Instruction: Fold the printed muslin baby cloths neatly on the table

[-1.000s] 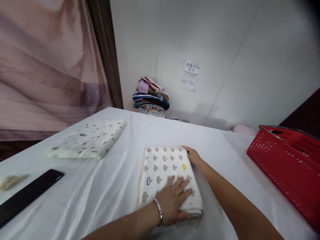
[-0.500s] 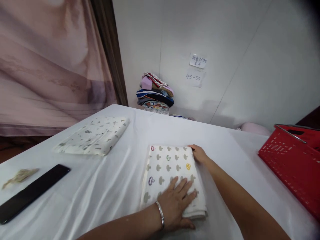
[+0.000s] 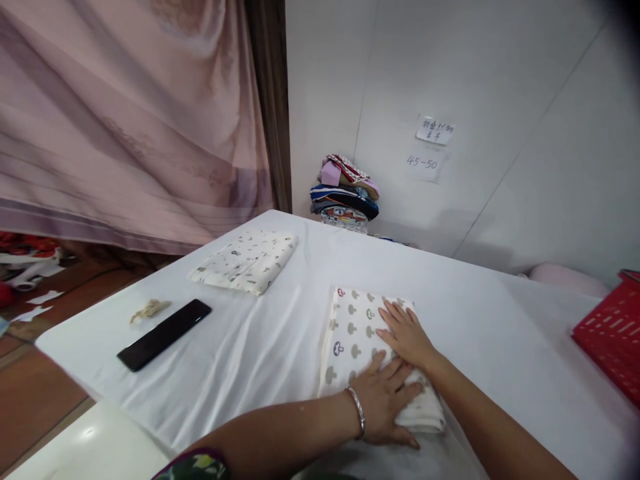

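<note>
A folded white cloth (image 3: 353, 332) printed with grey mushrooms and a few coloured ones lies flat on the white-covered table (image 3: 260, 353). My left hand (image 3: 383, 400), with a silver bangle at the wrist, rests on its near part with fingers spread. Just beyond it, my right hand (image 3: 407, 333) lies flat on the cloth's right side, fingers apart. Both palms face down, covering part of the print. Neither hand grips anything.
Another folded patterned cloth (image 3: 245, 261) lies at the far left. Nearer are a black phone-like slab (image 3: 165, 335) and a small beige bundle (image 3: 150, 310). A red basket (image 3: 613, 333) stands right. Stacked fabrics (image 3: 345, 193) sit beyond the far edge.
My right hand has moved from the cloth's far right corner onto its top, beside my left hand. The left hand still lies on the cloth. The view has swung left.
</note>
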A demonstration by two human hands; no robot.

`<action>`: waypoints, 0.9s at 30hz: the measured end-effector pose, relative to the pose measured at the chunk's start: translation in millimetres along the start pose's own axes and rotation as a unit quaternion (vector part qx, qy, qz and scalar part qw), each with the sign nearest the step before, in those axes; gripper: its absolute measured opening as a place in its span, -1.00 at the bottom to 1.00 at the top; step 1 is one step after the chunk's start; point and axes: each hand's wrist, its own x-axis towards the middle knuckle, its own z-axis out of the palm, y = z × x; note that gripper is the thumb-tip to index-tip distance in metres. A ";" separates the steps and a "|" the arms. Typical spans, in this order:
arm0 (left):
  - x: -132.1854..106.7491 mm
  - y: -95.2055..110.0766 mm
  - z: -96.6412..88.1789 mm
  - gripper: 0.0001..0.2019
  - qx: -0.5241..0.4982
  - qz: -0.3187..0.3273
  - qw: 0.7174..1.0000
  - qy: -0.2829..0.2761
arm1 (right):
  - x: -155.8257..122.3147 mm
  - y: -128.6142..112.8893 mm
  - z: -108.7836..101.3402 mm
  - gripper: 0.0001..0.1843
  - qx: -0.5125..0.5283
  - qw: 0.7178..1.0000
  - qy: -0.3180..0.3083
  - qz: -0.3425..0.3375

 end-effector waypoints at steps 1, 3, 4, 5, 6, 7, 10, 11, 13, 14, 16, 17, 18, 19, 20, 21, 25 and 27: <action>-4.7 2.6 1.1 -0.26 0.000 -0.002 1.000 0.003 | -1.3 2.8 0.2 -0.47 0.007 1.000 -0.001 0.003; -17.9 7.6 3.8 -0.24 -0.002 -0.001 1.000 0.012 | -9.3 7.1 0.5 -0.49 0.034 0.999 0.012 0.024; -26.0 9.5 4.6 -0.25 -0.007 0.004 1.000 0.015 | -16.5 8.1 1.5 -0.50 0.054 0.997 0.029 0.045; -34.5 10.5 4.4 -0.26 -0.013 0.009 1.000 0.020 | -25.7 8.4 3.5 -0.50 0.078 0.993 0.051 0.072; -42.8 10.1 3.4 -0.29 -0.020 0.011 0.999 0.027 | -36.6 8.1 6.2 -0.49 0.106 0.986 0.073 0.102; -50.6 8.0 1.5 -0.32 -0.025 0.007 0.999 0.038 | -48.6 7.1 9.1 -0.47 0.136 0.977 0.094 0.135; -68.0 -9.6 -5.3 -0.49 -0.020 -0.082 0.988 0.131 | -83.7 0.5 14.4 -0.40 0.228 0.936 0.128 0.236; -71.8 -18.9 -6.6 -0.55 -0.016 -0.133 0.975 0.180 | -92.8 -3.0 13.4 -0.37 0.260 0.918 0.124 0.273; -76.6 -39.6 -6.9 -0.58 -0.018 -0.234 0.934 0.271 | -105.2 -12.0 7.2 -0.28 0.317 0.878 0.104 0.344; -77.9 -49.4 -6.4 -0.57 -0.030 -0.274 0.913 0.301 | -108.5 -17.2 2.4 -0.23 0.340 0.860 0.091 0.369; -78.0 -63.7 -5.6 -0.53 -0.093 -0.342 0.879 0.319 | -110.5 -26.3 -8.3 -0.14 0.382 0.832 0.077 0.396; -76.8 -66.9 -5.8 -0.52 -0.141 -0.374 0.863 0.308 | -109.9 -28.7 -13.5 -0.11 0.407 0.820 0.074 0.395; -74.8 -66.9 -6.2 -0.50 -0.196 -0.406 0.844 0.291 | -108.6 -28.6 -18.5 -0.08 0.437 0.809 0.066 0.388; -72.0 -63.7 -6.3 -0.49 -0.251 -0.433 0.822 0.273 | -106.7 -25.0 -23.2 -0.06 0.466 0.798 0.054 0.379; -68.5 -57.6 -5.7 -0.47 -0.301 -0.451 0.801 0.255 | -104.4 -17.7 -27.7 -0.04 0.489 0.789 0.043 0.369; -64.6 -49.0 -3.9 -0.44 -0.346 -0.458 0.782 0.241 | -101.6 -6.7 -32.2 -0.03 0.497 0.789 0.037 0.361; -50.1 -5.0 15.7 -0.32 -0.519 -0.399 0.742 0.147 | -88.9 54.0 -51.4 -0.20 0.323 0.891 0.059 0.312; -47.0 8.7 24.6 -0.39 -0.567 -0.355 0.738 0.086 | -84.1 71.5 -59.8 -0.40 0.165 0.951 0.058 0.255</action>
